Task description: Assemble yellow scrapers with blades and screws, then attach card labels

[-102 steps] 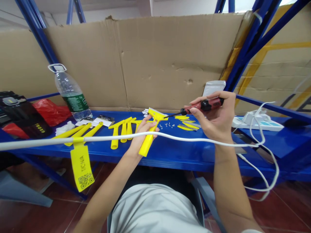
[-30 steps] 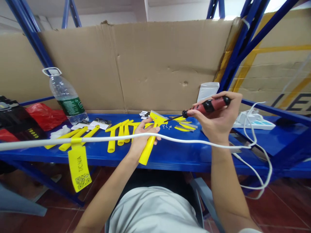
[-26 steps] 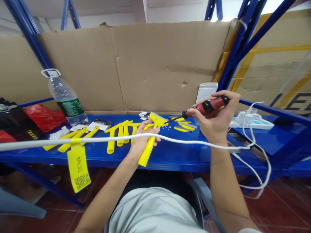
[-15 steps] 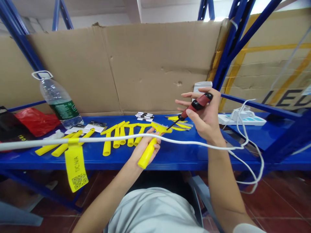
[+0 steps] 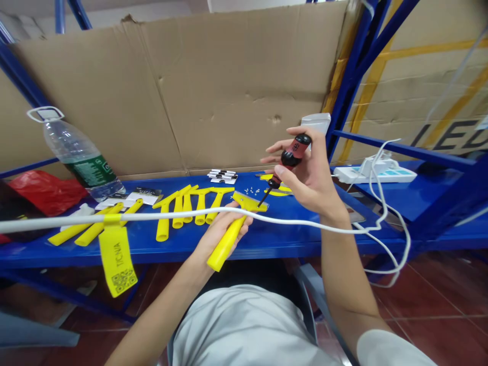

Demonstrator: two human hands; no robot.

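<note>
My left hand (image 5: pixel 219 229) is closed around a yellow T-shaped scraper (image 5: pixel 227 243), its handle slanting down toward me and its wide head pointing away. In my right hand (image 5: pixel 310 175) is a red and black screwdriver (image 5: pixel 293 155), held between thumb and palm with the other fingers spread. The screwdriver's tip meets the right part of the scraper head. Small screws (image 5: pixel 251 191) lie scattered on the blue table just beyond the head. Several more yellow scrapers (image 5: pixel 163 223) rest in a row to the left of my left hand.
A white cable (image 5: pixel 297 222) with a yellow tag (image 5: pixel 117 262) crosses in front of the view. A water bottle (image 5: pixel 82 157) and a red bag (image 5: pixel 46 190) stand at the left. Yellow strips (image 5: pixel 278 192) and a power strip (image 5: pixel 375 174) are on the right; cardboard (image 5: pixel 244 91) rises behind.
The screwdriver has swung more upright, its tip still at the scraper head. The scraper handle's end has shifted left. The view has shifted, and the screws now show beyond the head.
</note>
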